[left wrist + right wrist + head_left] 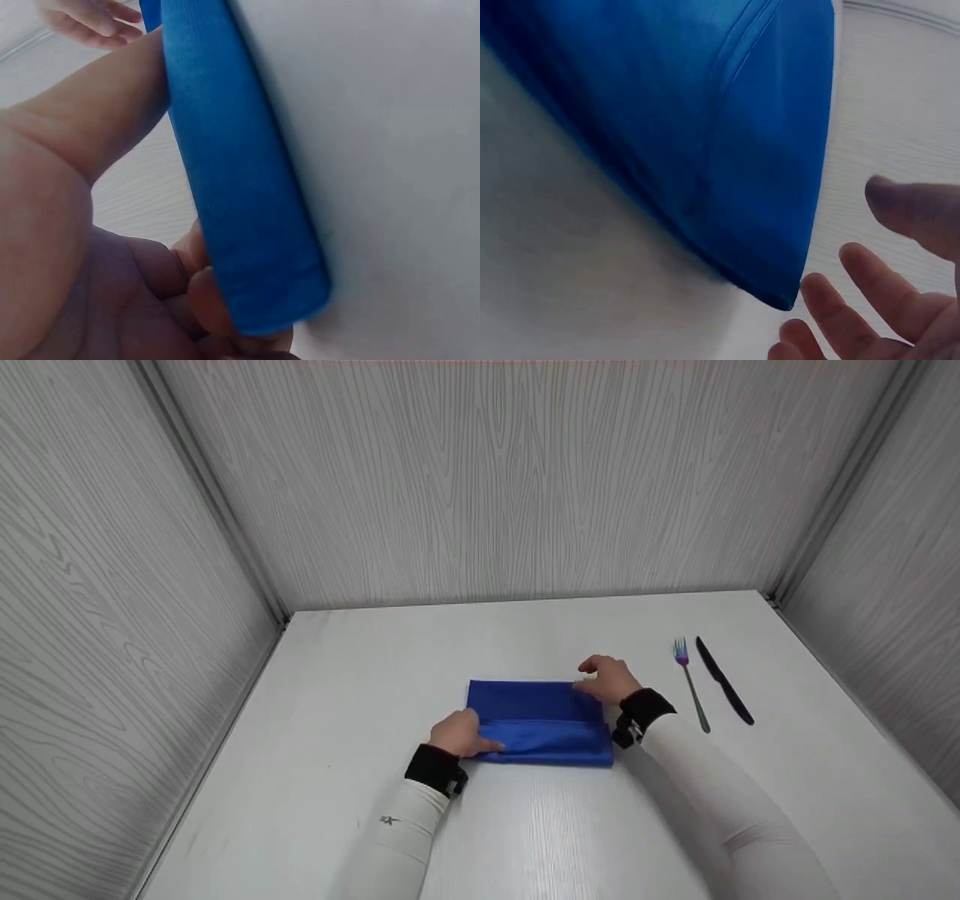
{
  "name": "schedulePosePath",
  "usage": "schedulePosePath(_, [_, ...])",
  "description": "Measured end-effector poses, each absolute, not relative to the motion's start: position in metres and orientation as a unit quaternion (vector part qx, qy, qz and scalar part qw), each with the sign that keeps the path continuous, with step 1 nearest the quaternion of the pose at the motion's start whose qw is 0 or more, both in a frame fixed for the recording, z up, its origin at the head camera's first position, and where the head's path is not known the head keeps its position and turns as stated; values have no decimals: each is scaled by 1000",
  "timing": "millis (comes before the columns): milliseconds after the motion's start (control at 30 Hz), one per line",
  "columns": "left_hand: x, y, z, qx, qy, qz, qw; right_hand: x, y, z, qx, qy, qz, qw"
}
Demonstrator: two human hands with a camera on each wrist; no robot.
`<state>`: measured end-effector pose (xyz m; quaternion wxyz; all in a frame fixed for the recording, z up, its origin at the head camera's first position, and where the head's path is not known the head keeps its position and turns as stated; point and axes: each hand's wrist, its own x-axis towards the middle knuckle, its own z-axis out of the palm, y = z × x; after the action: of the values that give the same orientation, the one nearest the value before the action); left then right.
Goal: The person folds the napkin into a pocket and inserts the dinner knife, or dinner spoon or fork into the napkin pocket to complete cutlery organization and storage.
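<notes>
A folded blue cloth (547,742) lies on the white table, its near part doubled over in a band and its far part a flat single panel. My left hand (456,733) grips the left end of that band, thumb on the upper side and fingers curled at the end, as the left wrist view shows on the cloth (232,172). At the far right corner, my right hand (611,681) hovers with fingers spread and loosely bent. In the right wrist view its fingertips (821,289) are close beside the cloth's corner; whether they touch it, I cannot tell.
To the right of the cloth lie a fork (681,654) with an iridescent head and a dark knife (721,679), side by side at a slant. Grey wood-grained panels (495,495) enclose the table (360,675) at the back and both sides.
</notes>
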<state>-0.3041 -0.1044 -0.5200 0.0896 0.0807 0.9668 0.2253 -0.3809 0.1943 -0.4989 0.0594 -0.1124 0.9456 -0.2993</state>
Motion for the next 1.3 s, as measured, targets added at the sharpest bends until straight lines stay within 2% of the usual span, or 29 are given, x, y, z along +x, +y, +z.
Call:
schedulePosePath(233, [-302, -104, -520, 86, 967, 225, 79, -391, 189, -506, -137, 957, -217, 134])
schedulePosePath(533, [-306, -101, -517, 78, 967, 225, 86, -402, 186, -504, -151, 955, -201, 160])
schedulePosePath(700, [-312, -98, -518, 73, 967, 228, 89, -405, 186, -506, -162, 946, -235, 155])
schedulePosePath(867, [-316, -96, -518, 69, 967, 227, 91, -402, 184, -506, -165, 946, -256, 115])
schedulePosePath(1033, [-317, -96, -518, 67, 967, 228, 92, -391, 180, -501, -167, 950, -259, 42])
schedulePosePath(1300, [-316, -96, -518, 63, 968, 227, 89, -359, 181, -497, -228, 941, -240, -66])
